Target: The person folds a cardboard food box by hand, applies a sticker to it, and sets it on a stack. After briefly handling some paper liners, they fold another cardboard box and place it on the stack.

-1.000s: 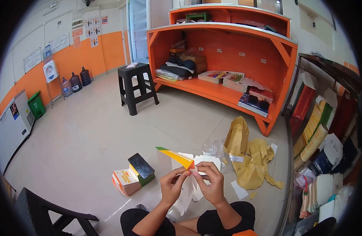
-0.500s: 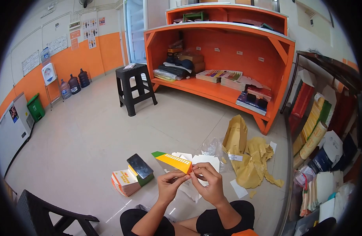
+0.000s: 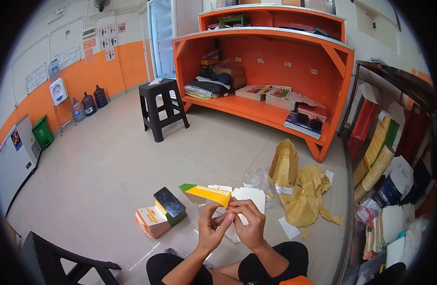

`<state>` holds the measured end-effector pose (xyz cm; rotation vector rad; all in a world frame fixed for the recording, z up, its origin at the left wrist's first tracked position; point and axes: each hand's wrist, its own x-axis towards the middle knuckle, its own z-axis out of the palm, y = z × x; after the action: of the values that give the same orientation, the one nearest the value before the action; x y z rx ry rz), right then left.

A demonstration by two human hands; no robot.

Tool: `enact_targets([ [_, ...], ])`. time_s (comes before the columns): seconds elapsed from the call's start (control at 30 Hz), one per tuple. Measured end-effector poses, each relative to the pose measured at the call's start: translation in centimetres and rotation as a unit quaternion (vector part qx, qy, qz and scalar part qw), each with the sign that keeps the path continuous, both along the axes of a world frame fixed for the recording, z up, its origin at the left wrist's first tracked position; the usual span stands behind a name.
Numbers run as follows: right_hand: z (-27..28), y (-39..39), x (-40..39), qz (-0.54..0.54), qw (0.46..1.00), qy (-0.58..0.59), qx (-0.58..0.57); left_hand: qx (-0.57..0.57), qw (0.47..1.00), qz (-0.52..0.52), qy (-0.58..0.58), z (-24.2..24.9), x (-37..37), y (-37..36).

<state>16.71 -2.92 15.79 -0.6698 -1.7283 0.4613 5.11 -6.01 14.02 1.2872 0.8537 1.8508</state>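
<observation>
A yellow paper carton (image 3: 208, 193) with a green end and rows of white marks is raised above my lap, partly folded. My left hand (image 3: 213, 231) pinches its near orange end from below. Close against it, my right hand (image 3: 248, 222) has its fingertips closed on the same end; the fingers cover the fold there. Behind my hands, white card pieces (image 3: 253, 196) lie on the floor. To the left sits a stack of flat printed cartons (image 3: 151, 221), with a black phone (image 3: 169, 202) resting on the green part beside it.
Torn brown wrapping paper (image 3: 301, 202) and clear plastic (image 3: 256, 180) lie to the right. A black stool (image 3: 164, 107) stands before an orange shelf unit (image 3: 263, 111), another stool (image 3: 52, 259) at lower left. Rolls and packed goods (image 3: 380, 166) fill the right-side rack.
The carton's green end has swung slightly left and down. My left hand has turned, its fingers now curled nearer the right hand at the carton's end.
</observation>
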Motion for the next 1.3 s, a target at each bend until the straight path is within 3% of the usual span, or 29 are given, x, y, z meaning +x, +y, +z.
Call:
enact_targets([
  [0.07, 0.4, -0.1, 0.0, 0.006, 0.999, -0.048, 0.022, -0.038, 0.999, -0.023, 0.019, 0.1, -0.5, -0.2],
  [0.2, 0.3, -0.6, -0.7, 0.059, 0.978, -0.185, 0.076, -0.075, 0.994, -0.004, -0.078, 0.7, -2.2, 0.7],
  [0.27, 1.0, -0.7, -0.6, 0.107, 0.975, -0.185, 0.061, -0.058, 0.998, 0.010, -0.032, 0.4, -2.7, 1.1],
  [0.33, 1.7, 0.2, 0.6, 0.203, 0.974, -0.101, -0.024, -0.069, 0.997, -0.019, 0.019, 0.3, -4.2, 0.9],
  [0.37, 2.0, 0.7, 1.6, 0.249, 0.964, -0.060, -0.067, -0.071, 0.994, 0.014, 0.086, 0.7, -4.8, 0.5],
  [0.4, 1.9, 1.5, 2.7, 0.221, 0.972, -0.070, -0.038, -0.086, 0.990, 0.038, 0.101, 1.2, -5.0, 0.2],
  [0.47, 1.7, 2.1, 3.6, 0.234, 0.953, 0.049, -0.188, -0.091, 0.969, 0.044, 0.225, 1.7, -6.9, -0.4],
  [0.53, 1.1, 2.9, 4.3, 0.164, 0.950, 0.098, -0.246, -0.011, 0.966, -0.030, 0.255, 2.5, -7.8, -1.3],
  [0.6, 1.8, 3.2, 5.0, 0.169, 0.932, 0.130, -0.294, 0.049, 0.951, -0.087, 0.294, 2.4, -8.7, -1.4],
  [0.7, 1.8, 3.4, 6.4, 0.331, 0.862, 0.162, -0.349, 0.066, 0.929, -0.216, 0.293, 3.7, -9.3, -1.9],
  [0.8, 1.4, 4.0, 6.9, 0.400, 0.838, 0.064, -0.366, 0.081, 0.908, -0.315, 0.263, 3.6, -10.0, -1.4],
  [0.9, 0.8, 4.2, 6.6, 0.415, 0.827, -0.026, -0.377, 0.041, 0.877, -0.365, 0.309, 3.1, -10.6, -0.6],
  [0.93, 0.7, 4.2, 6.4, 0.420, 0.822, -0.056, -0.381, 0.009, 0.879, -0.328, 0.346, 2.8, -10.6, -0.7],
  [1.0, 0.8, 3.8, 5.7, 0.325, 0.868, -0.071, -0.368, -0.056, 0.873, -0.249, 0.415, 2.3, -9.8, -1.0],
  [1.1, 0.9, 3.0, 4.2, 0.210, 0.924, -0.140, -0.287, -0.085, 0.910, -0.116, 0.390, 3.1, -6.3, -0.9],
  [1.17, 0.6, 2.6, 2.9, 0.185, 0.941, -0.105, -0.264, -0.096, 0.925, -0.010, 0.368, 3.0, -4.1, -0.9],
  [1.3, -0.4, 3.2, 2.6, 0.162, 0.949, -0.037, -0.269, -0.060, 0.914, 0.101, 0.388, 0.9, -4.3, 0.0],
])
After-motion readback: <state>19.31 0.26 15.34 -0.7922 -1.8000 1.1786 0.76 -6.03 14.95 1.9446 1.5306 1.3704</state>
